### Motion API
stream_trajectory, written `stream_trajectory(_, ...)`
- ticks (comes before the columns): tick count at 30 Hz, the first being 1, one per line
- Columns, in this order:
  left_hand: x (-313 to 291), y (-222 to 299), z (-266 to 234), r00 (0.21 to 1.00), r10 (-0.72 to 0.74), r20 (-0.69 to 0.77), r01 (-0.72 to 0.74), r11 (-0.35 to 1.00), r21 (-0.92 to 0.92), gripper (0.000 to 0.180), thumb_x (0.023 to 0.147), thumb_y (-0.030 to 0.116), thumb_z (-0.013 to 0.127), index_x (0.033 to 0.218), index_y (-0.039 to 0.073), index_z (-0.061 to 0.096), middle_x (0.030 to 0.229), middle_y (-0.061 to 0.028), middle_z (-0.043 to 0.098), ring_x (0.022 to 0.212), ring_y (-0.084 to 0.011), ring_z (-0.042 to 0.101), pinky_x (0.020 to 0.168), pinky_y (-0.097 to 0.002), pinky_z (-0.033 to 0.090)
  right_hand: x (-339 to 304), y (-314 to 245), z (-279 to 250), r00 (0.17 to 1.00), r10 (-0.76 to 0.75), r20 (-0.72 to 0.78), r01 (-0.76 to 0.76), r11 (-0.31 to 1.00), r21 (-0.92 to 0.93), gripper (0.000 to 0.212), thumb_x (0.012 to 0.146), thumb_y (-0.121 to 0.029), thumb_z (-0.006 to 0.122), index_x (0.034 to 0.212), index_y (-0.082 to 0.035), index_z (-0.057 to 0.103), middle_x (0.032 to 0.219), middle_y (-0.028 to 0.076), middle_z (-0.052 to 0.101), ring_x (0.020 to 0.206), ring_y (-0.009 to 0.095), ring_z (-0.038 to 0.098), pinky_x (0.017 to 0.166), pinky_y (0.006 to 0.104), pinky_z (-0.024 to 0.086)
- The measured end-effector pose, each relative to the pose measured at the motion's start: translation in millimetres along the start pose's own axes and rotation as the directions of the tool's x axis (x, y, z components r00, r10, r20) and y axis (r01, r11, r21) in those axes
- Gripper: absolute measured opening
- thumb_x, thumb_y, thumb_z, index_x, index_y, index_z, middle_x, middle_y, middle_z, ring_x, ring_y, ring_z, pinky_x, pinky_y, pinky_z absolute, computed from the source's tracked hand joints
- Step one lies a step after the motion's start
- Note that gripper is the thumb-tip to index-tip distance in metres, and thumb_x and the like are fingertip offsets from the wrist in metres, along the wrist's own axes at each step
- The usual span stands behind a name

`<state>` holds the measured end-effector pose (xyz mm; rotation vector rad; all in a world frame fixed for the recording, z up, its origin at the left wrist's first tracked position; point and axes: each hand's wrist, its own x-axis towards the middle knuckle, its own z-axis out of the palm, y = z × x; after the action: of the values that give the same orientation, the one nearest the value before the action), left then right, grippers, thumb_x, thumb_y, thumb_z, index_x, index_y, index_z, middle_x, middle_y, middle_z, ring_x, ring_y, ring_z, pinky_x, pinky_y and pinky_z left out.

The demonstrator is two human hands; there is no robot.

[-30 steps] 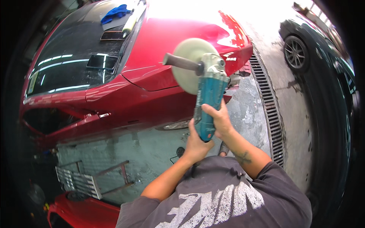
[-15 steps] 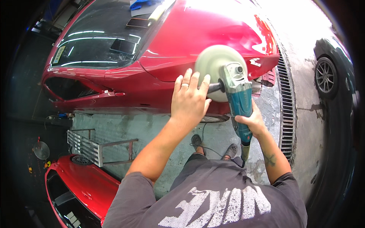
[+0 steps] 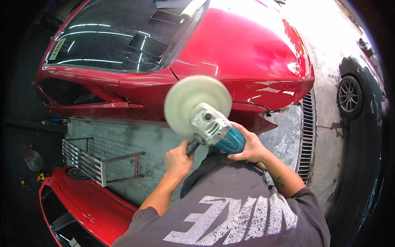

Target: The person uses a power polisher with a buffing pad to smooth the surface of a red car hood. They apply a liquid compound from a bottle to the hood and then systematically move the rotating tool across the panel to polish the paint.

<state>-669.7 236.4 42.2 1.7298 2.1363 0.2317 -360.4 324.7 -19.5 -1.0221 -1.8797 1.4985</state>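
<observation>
A teal and silver polisher [image 3: 210, 122] is held in front of my body with its round pale pad [image 3: 196, 91] tilted up and outward. My left hand [image 3: 179, 159] is wrapped round the black side handle [image 3: 192, 147]. My right hand [image 3: 250, 145] grips the teal motor housing from the right. In the picture the pad overlaps the side of the red car [image 3: 242, 49]; whether it touches the paint I cannot tell. The pad's edge looks smeared, as if spinning. My arms and shirt hide the polisher's rear end.
Two dark phone-like slabs [image 3: 148, 44] and a pale bottle [image 3: 191, 10] lie on the car's glass. A metal rack [image 3: 83, 162] stands at left beside a second red car [image 3: 92, 201]. On the right are a floor grate [image 3: 305, 142] and a dark car [image 3: 362, 88].
The polisher has come left and closer to my body, its head swung leftward. My left hand was open over the side handle and is now closed round it.
</observation>
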Motion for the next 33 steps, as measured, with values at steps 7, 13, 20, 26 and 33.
stream_trajectory(7,-24,-30,-11,0.988,-0.063,-0.138,0.042,0.988,-0.152,0.029,0.100,0.027,0.087,0.113,0.004,0.075,0.089,-0.0270,0.078,0.088,-0.0533,0.076,0.074,-0.0580,0.059,33,-26,15,0.990,-0.109,0.085,0.124,0.974,-0.188,0.122,0.069,-0.036,0.100,0.176,-0.015,0.046,0.157,0.021,0.070,0.144,0.040,0.069,0.120,0.0499,0.055)
stream_trajectory(13,-19,-13,28,0.993,0.091,-0.073,-0.102,0.980,-0.169,0.030,0.100,0.029,0.087,0.113,0.005,0.074,0.086,-0.0252,0.079,0.083,-0.0499,0.078,0.072,-0.0575,0.060,-5,-35,-11,0.995,0.090,0.043,-0.083,0.987,-0.139,0.122,0.067,-0.027,0.103,0.173,-0.005,0.048,0.153,0.020,0.072,0.141,0.031,0.071,0.124,0.0449,0.052)
stream_trajectory(20,-4,52,91,0.975,0.209,0.080,-0.178,0.940,-0.290,0.035,0.099,0.030,0.085,0.124,0.009,0.074,0.088,-0.0225,0.080,0.083,-0.0494,0.078,0.075,-0.0598,0.061,-73,8,-71,0.980,0.188,-0.058,-0.196,0.962,-0.192,0.123,0.063,-0.026,0.102,0.172,-0.007,0.049,0.150,0.022,0.074,0.139,0.033,0.073,0.122,0.0456,0.053)
stream_trajectory(26,-29,42,80,0.999,0.032,0.016,-0.026,0.958,-0.287,0.032,0.099,0.027,0.087,0.121,0.007,0.075,0.089,-0.0271,0.078,0.089,-0.0518,0.078,0.076,-0.0585,0.061,-41,-3,-64,0.988,0.122,0.094,-0.099,0.971,-0.217,0.122,0.066,-0.031,0.101,0.173,-0.011,0.047,0.148,0.025,0.073,0.137,0.042,0.073,0.118,0.0501,0.056)
stream_trajectory(33,-28,-15,6,0.986,-0.064,-0.152,0.043,0.990,-0.134,0.026,0.100,0.024,0.087,0.113,0.005,0.075,0.088,-0.0276,0.077,0.090,-0.0529,0.077,0.074,-0.0567,0.060,31,-18,0,0.986,-0.063,0.155,0.093,0.977,-0.192,0.123,0.069,-0.039,0.099,0.176,-0.015,0.044,0.157,0.021,0.068,0.142,0.040,0.069,0.120,0.0509,0.055)
